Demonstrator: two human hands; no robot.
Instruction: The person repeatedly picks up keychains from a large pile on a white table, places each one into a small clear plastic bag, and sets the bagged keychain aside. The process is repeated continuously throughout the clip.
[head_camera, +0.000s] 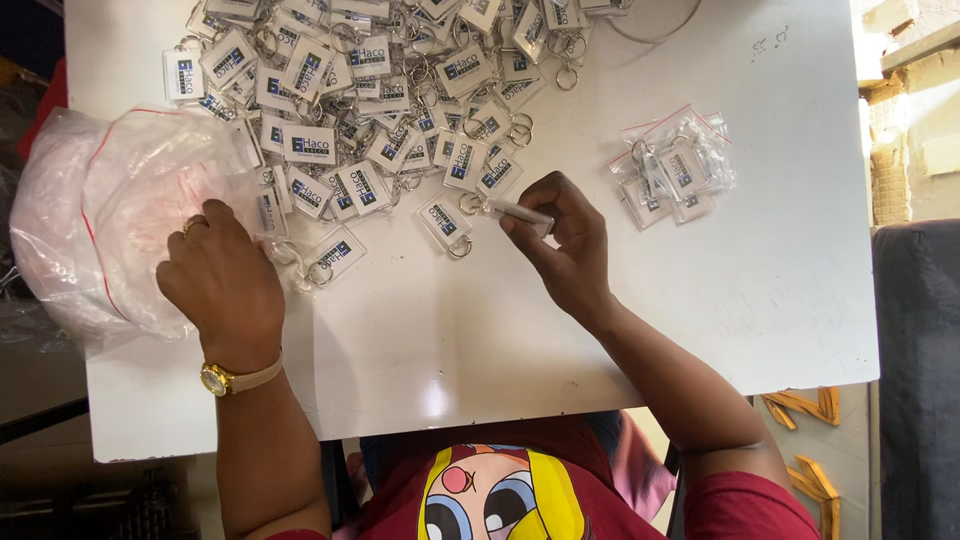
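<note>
A big heap of clear rectangular key tags (370, 90) with metal rings covers the far middle of the white table (700, 300). My right hand (565, 235) pinches one key tag (520, 213) edge-on near the heap's front edge. My left hand (222, 280), with a ring and a gold wristwatch, rests palm down at the left. Its fingers reach into a pile of thin clear bags with red zip strips (110, 210). A few loose tags (335, 255) lie between my hands.
Several small bagged key tags (672, 165) lie in a pile at the right of the table. A dark chair or cloth (915, 380) stands beyond the right edge. Wooden pieces (805, 410) lie on the floor below the table's right corner.
</note>
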